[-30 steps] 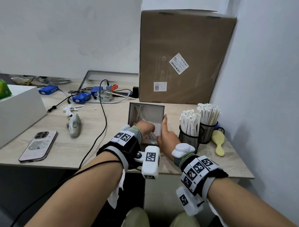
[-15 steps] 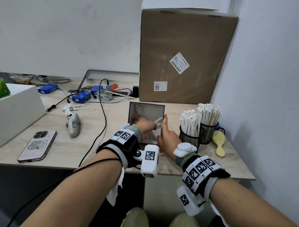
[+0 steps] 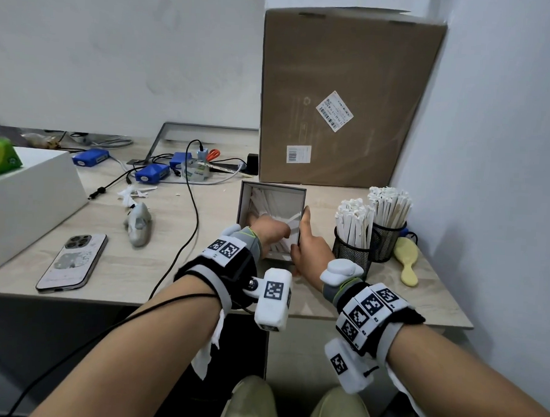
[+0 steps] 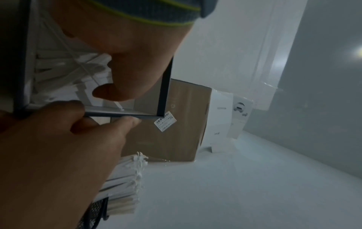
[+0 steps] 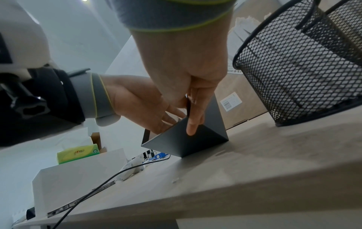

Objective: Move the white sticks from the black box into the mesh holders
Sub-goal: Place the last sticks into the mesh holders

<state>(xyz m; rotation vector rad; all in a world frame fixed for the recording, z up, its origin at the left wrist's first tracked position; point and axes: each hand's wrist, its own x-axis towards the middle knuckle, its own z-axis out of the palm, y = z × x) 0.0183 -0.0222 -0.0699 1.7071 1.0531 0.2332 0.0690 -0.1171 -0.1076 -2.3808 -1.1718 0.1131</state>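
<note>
Left hand [image 3: 268, 231] digs among white sticks [image 3: 280, 208] — grip unclear; right hand [image 3: 309, 251] grips black box [image 5: 184, 139].

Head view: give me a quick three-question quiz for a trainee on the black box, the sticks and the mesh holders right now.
1. True or false: both mesh holders already hold white sticks.
2. Fill in: seen from the head view, the yellow brush lies to the ___ of the mesh holders.
3. Choose one: while the right hand holds the black box by its side wall, where is the left hand? A inside the box, B over a mesh holder, C on the yellow brush.

Key: 1 true; 2 right; 3 A.
</note>
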